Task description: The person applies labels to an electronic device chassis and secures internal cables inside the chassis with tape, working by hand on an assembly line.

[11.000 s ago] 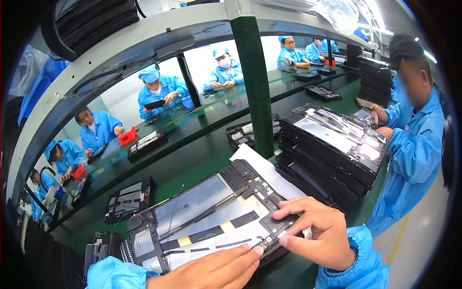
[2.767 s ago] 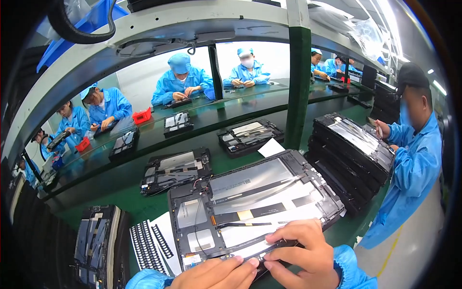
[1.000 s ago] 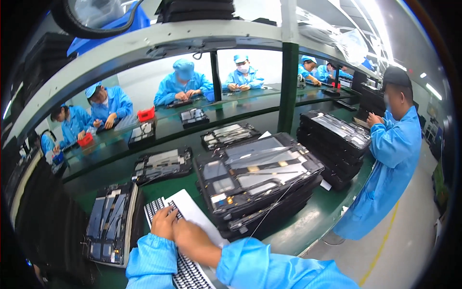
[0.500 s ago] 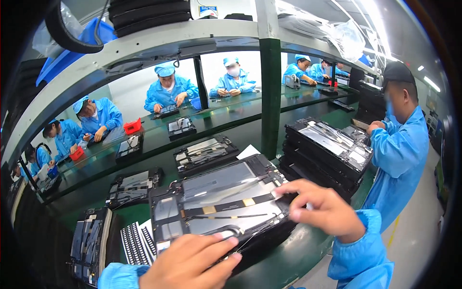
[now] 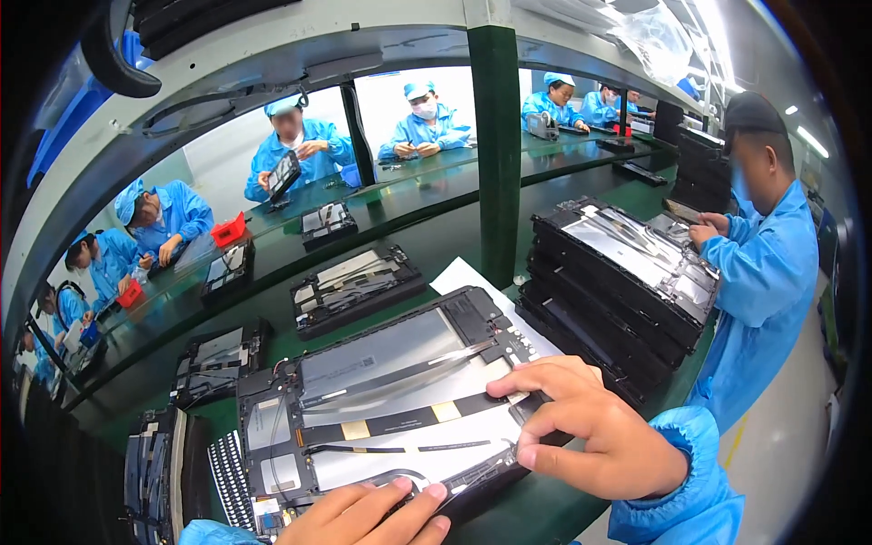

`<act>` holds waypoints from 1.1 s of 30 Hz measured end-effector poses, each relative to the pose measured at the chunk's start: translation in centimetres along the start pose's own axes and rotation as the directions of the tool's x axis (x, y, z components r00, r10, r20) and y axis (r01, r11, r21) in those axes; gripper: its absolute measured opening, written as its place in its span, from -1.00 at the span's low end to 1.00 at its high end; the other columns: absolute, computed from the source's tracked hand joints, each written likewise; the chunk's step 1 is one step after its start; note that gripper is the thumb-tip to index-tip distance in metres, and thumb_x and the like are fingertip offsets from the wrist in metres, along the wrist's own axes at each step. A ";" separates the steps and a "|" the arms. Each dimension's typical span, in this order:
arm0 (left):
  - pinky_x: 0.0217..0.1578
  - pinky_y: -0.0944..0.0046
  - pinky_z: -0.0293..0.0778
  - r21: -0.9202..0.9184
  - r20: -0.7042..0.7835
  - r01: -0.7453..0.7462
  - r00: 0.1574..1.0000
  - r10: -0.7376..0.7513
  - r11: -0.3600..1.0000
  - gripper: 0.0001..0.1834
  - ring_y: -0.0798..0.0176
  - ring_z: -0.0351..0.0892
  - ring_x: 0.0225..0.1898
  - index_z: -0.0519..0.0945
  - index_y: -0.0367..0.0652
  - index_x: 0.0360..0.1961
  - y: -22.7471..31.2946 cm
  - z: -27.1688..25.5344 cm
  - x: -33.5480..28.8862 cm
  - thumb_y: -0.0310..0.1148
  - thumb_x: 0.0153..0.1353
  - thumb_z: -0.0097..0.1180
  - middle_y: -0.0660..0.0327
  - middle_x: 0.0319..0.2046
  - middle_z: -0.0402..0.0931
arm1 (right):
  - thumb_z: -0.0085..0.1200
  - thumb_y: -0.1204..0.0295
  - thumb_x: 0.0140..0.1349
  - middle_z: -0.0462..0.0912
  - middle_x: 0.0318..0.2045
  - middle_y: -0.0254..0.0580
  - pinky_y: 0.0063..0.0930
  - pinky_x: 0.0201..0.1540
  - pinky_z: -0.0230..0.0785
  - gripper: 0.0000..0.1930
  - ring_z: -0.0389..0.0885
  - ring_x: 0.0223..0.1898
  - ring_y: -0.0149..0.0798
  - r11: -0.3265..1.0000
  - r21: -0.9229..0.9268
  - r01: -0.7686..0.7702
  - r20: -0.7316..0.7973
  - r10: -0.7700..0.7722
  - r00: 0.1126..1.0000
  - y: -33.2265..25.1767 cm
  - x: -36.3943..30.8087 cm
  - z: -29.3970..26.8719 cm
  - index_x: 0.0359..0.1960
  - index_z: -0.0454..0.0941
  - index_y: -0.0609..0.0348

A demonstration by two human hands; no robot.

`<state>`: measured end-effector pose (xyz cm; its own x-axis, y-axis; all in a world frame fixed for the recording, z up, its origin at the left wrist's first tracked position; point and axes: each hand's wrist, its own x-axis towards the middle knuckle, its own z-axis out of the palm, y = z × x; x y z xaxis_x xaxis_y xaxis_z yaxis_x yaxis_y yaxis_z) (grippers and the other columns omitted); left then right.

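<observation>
In front of me lies an opened tablet (image 5: 381, 350), its silver battery plates and flat cables bare, on top of a black stack. A black flat cable (image 5: 400, 423) with two gold patches runs across it. My right hand (image 5: 590, 422) rests at the tablet's right edge. Its index fingertip touches the cable's right end, while the thumb sits apart at the lower right rim. My left hand (image 5: 372, 518) lies along the near edge with its fingers stretched out over the rim, near a thin black cable (image 5: 400, 448). Neither hand visibly grips anything.
Right of the tablet rises a tall stack of opened tablets (image 5: 627, 259); a co-worker (image 5: 758, 263) stands beyond. White paper (image 5: 472, 283) lies behind mine. More opened tablets (image 5: 354, 282) and a label sheet (image 5: 229, 477) are on the green bench. A green post (image 5: 495, 154) stands ahead.
The view has shifted, so the tablet sits lower and further left. My right index finger now presses the black flat cable's end. Across the bench, a co-worker has raised a tablet.
</observation>
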<state>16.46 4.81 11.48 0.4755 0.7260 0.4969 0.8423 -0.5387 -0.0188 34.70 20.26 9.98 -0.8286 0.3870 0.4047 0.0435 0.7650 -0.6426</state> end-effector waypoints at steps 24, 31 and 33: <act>-0.16 0.21 0.40 -0.045 0.123 -0.204 0.970 0.208 0.978 -0.68 -0.01 0.42 -0.15 0.43 -0.51 -0.32 -0.6 1.2 3.5 -0.52 -0.16 -0.06 -0.10 -0.15 0.36 | 0.12 0.51 -0.15 0.51 -0.26 -0.14 -0.36 -0.09 0.17 -0.92 0.41 -0.14 -0.15 0.998 -0.013 0.069 -0.131 -0.070 0.989 0.6 -0.3 -0.2 -0.62 0.50 0.25; -0.17 0.19 0.40 -0.096 0.148 -0.187 0.969 0.200 0.978 -0.69 -0.03 0.41 -0.16 0.42 -0.52 -0.31 -0.9 1.3 3.7 -0.54 -0.14 -0.07 -0.12 -0.15 0.35 | 0.19 0.58 -0.24 0.52 -0.28 -0.13 -0.41 -0.19 0.31 -0.86 0.46 -0.22 -0.16 0.988 0.079 0.132 -0.281 -0.105 0.954 1.5 -1.2 0.2 -0.56 0.51 0.26; -0.16 0.17 0.40 -0.138 0.150 -0.170 0.970 0.191 0.976 -0.67 -0.04 0.41 -0.15 0.41 -0.52 -0.29 -1.0 1.2 3.9 -0.53 -0.14 -0.06 -0.13 -0.15 0.35 | 0.23 0.55 -0.27 0.54 -0.29 -0.15 -0.39 -0.13 0.24 -0.85 0.45 -0.22 -0.20 0.990 0.036 0.138 -0.293 -0.122 0.948 1.3 -1.2 0.5 -0.56 0.57 0.17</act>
<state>17.79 8.65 12.35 0.6598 0.6656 0.3487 0.7058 -0.7083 0.0165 35.50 20.53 8.35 -0.6272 0.4247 0.6529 -0.0915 0.7923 -0.6033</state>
